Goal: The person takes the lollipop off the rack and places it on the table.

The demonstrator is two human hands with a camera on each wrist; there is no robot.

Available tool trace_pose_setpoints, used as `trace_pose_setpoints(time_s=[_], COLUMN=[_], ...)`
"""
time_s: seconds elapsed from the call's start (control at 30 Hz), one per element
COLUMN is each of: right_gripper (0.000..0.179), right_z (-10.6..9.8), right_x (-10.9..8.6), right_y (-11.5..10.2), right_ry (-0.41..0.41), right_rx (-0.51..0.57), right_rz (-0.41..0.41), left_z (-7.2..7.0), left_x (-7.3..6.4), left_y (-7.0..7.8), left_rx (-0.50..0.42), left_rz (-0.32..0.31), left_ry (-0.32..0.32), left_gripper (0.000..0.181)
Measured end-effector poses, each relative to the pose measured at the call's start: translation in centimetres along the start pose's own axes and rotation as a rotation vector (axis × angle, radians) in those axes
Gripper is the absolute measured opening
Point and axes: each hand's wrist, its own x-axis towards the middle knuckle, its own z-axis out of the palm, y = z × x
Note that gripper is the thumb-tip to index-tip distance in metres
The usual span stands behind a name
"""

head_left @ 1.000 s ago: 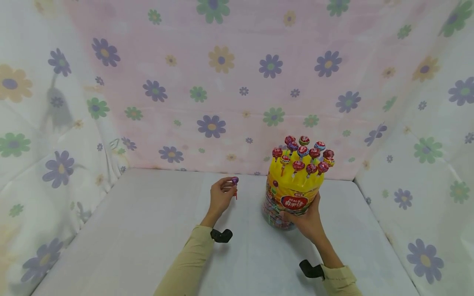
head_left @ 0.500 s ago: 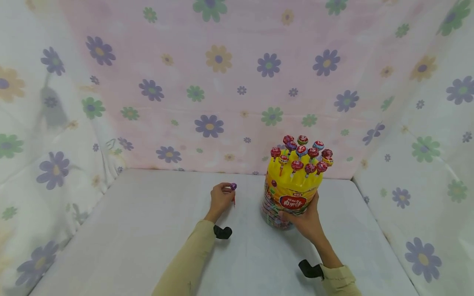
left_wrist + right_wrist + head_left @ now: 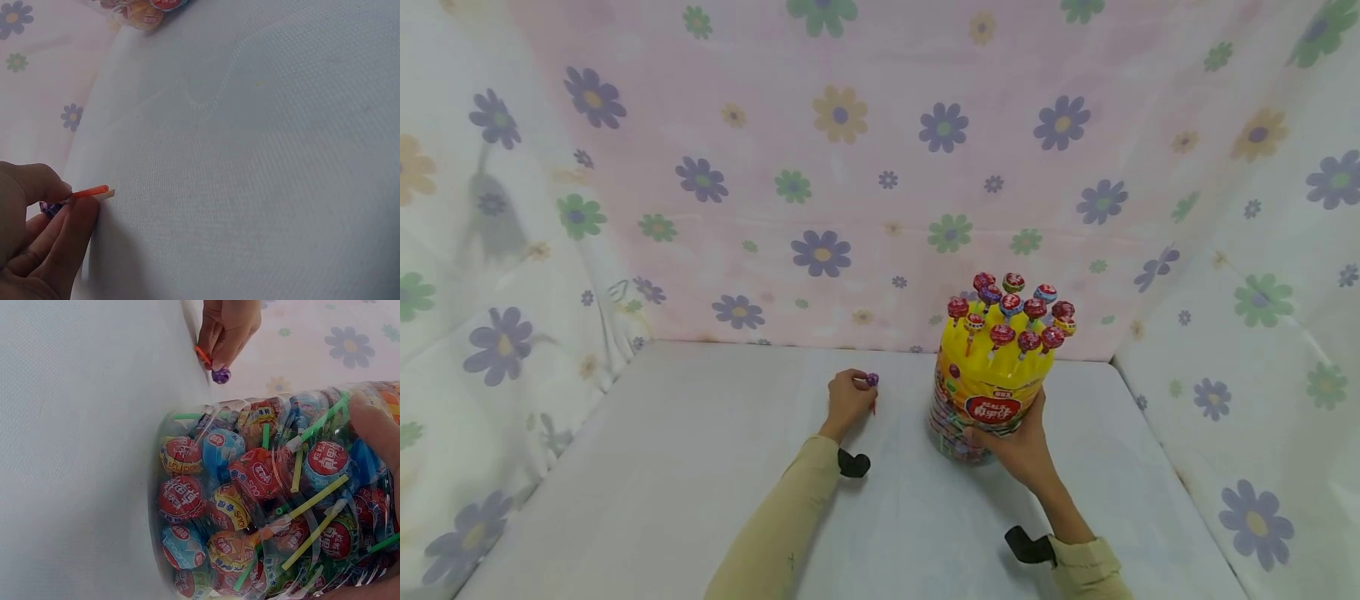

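Observation:
My left hand (image 3: pixel 847 403) pinches a purple-wrapped lollipop (image 3: pixel 872 379) between thumb and fingers, low over the table left of the jar. In the left wrist view its orange stick (image 3: pixel 92 191) juts out past the fingertips, and the wrapped head is partly hidden by the hand. A large clear plastic jar (image 3: pixel 953 427) with a yellow top stands on the table, filled with wrapped lollipops (image 3: pixel 257 472). Several more lollipops (image 3: pixel 1002 335) stick up from the yellow top. My right hand (image 3: pixel 1025 451) grips the jar's near right side, thumb across its front.
The white tabletop (image 3: pixel 700 467) spreads around both hands. Flower-printed cloth (image 3: pixel 880 217) closes in the back and both sides. Black wrist cameras (image 3: pixel 1030 546) sit on both wrists.
My left hand has come down a little towards the table with the purple lollipop, its fingers drawn in more. The right hand keeps its grip on the jar, which stays put.

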Motion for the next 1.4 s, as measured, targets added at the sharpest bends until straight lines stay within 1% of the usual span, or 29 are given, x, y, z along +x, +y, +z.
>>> trace_pose_setpoints(time_s=[0.23,0.43,0.57,0.67,0.83,0.93,1.03,1.1,1.2,1.3,1.4], right_gripper=[0.107,0.106,0.105,0.104,0.106,0.106,0.105,0.107,0.111,0.113,0.113], right_z=[-0.1,0.0,0.0,0.0,0.0,0.0,-0.1,-0.1,0.0,0.0,0.0], right_x=[0.0,0.1,0.1,0.1,0.0,0.0,0.1,0.2,0.6,1.0,1.2], right_y=[0.0,0.1,0.1,0.1,0.1,0.0,0.1,0.5,1.8,3.2,4.1], right_ry=[-0.005,-0.002,0.002,0.002,-0.001,-0.004,-0.007,-0.009,-0.007,0.001,0.007], right_rx=[0.008,0.005,0.008,0.014,0.013,0.002,-0.006,-0.007,-0.001,-0.008,-0.013], right_rz=[0.007,-0.006,-0.01,-0.015,-0.026,-0.023,-0.001,0.003,-0.001,-0.016,-0.027], left_z=[0.0,-0.1,-0.4,-0.5,-0.7,-1.0,-1.4,-1.7,-2.0,-2.3,-2.5], left_x=[-0.2,-0.4,-0.6,-0.7,-0.7,-0.7,-0.7,-0.7,-0.7,-0.6,-0.6], left_y=[0.4,0.8,1.0,1.0,0.5,0.3,0.4,0.6,1.2,2.2,3.4], left_rx=[0.042,0.046,0.05,0.053,0.047,0.016,-0.034,-0.075,-0.138,-0.2,-0.235], left_rz=[0.0,0.003,0.001,-0.014,-0.013,-0.006,0.011,0.025,0.05,0.099,0.168], left_ry=[0.017,0.034,0.041,0.031,0.024,0.019,0.0,-0.018,-0.053,-0.087,-0.116], left_gripper=[0.027,0.026,0.029,0.032,0.035,0.035,0.033,0.032,0.03,0.028,0.027])
